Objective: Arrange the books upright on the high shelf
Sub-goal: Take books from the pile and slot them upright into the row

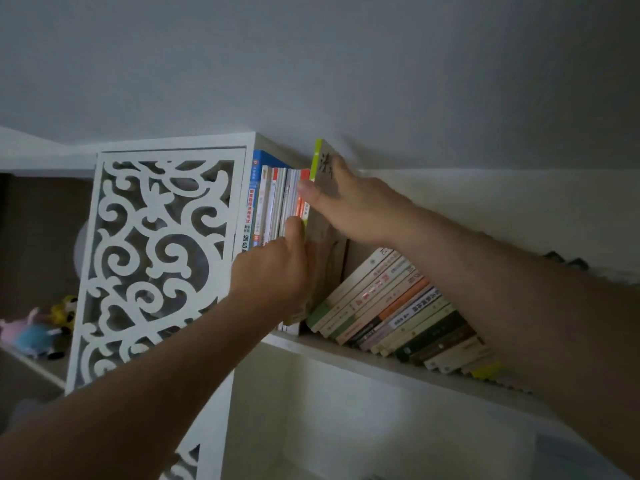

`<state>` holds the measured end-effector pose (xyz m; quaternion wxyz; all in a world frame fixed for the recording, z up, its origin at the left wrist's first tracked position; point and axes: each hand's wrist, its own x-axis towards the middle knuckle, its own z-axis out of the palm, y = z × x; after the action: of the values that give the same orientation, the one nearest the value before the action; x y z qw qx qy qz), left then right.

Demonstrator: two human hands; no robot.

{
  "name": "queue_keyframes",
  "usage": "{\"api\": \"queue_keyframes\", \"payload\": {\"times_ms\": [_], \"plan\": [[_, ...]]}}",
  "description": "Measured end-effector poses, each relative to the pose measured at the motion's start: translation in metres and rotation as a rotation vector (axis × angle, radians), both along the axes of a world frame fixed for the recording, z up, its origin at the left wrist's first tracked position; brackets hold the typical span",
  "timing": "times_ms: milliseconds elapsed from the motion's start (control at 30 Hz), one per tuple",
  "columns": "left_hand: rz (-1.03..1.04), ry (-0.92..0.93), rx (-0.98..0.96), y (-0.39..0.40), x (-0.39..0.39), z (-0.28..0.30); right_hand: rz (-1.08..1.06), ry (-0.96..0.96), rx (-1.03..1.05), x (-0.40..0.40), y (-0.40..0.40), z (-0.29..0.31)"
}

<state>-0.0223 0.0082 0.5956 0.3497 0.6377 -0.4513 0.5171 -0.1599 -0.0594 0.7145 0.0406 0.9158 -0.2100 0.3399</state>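
Observation:
Several upright books [273,202] stand at the left end of the high shelf [349,355], against its white side panel. A book with a green spine [320,161] stands upright just right of them. My right hand [349,206] grips its upper part, thumb on the spine side and fingers over the cover. My left hand [277,268] holds the lower part of that book and presses against the upright row. To the right, a row of several books [398,306] leans left at a steep slant.
A white carved lattice panel [156,258] forms the shelf unit's left side. Plush toys [38,330] lie on a lower shelf at far left. The wall and ceiling sit close above the books. Below the shelf is another white compartment [346,427].

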Motion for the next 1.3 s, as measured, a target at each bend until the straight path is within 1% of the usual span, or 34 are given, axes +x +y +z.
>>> {"api": "queue_keyframes", "payload": {"times_ms": [33,67,133,167,200,267,333,433,500,533,633,733,867,967,1033,1067,1100,1167,1200,1233,1300], "plan": [[-0.007,0.017,-0.025,-0.003,0.0,-0.003,0.062,-0.011,0.106,0.011,-0.002,0.0],[-0.024,0.055,-0.046,-0.006,-0.003,-0.003,0.092,-0.008,0.153,0.021,-0.006,0.001],[-0.07,0.116,-0.083,-0.012,-0.007,-0.001,0.043,0.046,0.132,0.028,-0.012,0.0],[-0.098,0.115,-0.089,-0.013,-0.006,-0.001,-0.004,0.11,0.097,0.025,-0.012,-0.004],[-0.132,0.115,-0.074,-0.013,-0.004,-0.001,-0.045,0.209,0.032,0.019,-0.011,-0.01],[-0.167,0.136,0.003,-0.01,0.004,0.002,-0.097,0.445,-0.167,0.006,-0.007,-0.033],[-0.183,0.109,0.034,-0.011,0.014,-0.001,-0.133,0.583,-0.345,0.0,-0.001,-0.056],[-0.207,0.118,0.009,-0.016,0.02,-0.004,-0.169,0.65,-0.564,-0.001,-0.008,-0.071],[-0.252,0.164,-0.004,-0.018,0.018,-0.002,-0.198,0.67,-0.725,-0.003,-0.021,-0.078],[-0.263,0.191,-0.008,-0.019,0.014,0.001,-0.207,0.676,-0.763,-0.003,-0.028,-0.08],[-0.197,0.256,-0.02,-0.023,0.004,0.003,-0.191,0.674,-0.771,-0.01,-0.036,-0.079],[-0.038,0.201,0.015,-0.027,0.0,-0.003,-0.186,0.701,-0.75,-0.028,-0.039,-0.072],[0.041,0.248,0.059,-0.028,-0.004,-0.022,-0.198,0.763,-0.693,-0.048,-0.038,-0.068],[0.063,0.142,-0.077,-0.028,0.008,-0.036,-0.179,0.747,-0.694,-0.052,-0.036,-0.068],[0.085,0.103,-0.145,-0.036,0.014,-0.04,-0.154,0.701,-0.708,-0.05,-0.035,-0.071],[0.078,0.108,-0.15,-0.04,0.012,-0.04,-0.108,0.648,-0.67,-0.046,-0.034,-0.072],[0.079,0.124,-0.142,-0.044,0.008,-0.039,-0.034,0.551,-0.589,-0.04,-0.032,-0.073],[0.103,0.158,-0.117,-0.052,0.003,-0.039,0.089,0.289,-0.403,-0.024,-0.028,-0.072],[0.113,0.166,-0.111,-0.053,0.003,-0.038,0.105,0.193,-0.35,-0.015,-0.028,-0.068],[0.119,0.166,-0.106,-0.053,0.005,-0.037,0.107,0.14,-0.315,-0.007,-0.029,-0.064],[0.13,0.155,-0.083,-0.049,0.007,-0.034,0.112,0.125,-0.255,0.002,-0.033,-0.057]]}}
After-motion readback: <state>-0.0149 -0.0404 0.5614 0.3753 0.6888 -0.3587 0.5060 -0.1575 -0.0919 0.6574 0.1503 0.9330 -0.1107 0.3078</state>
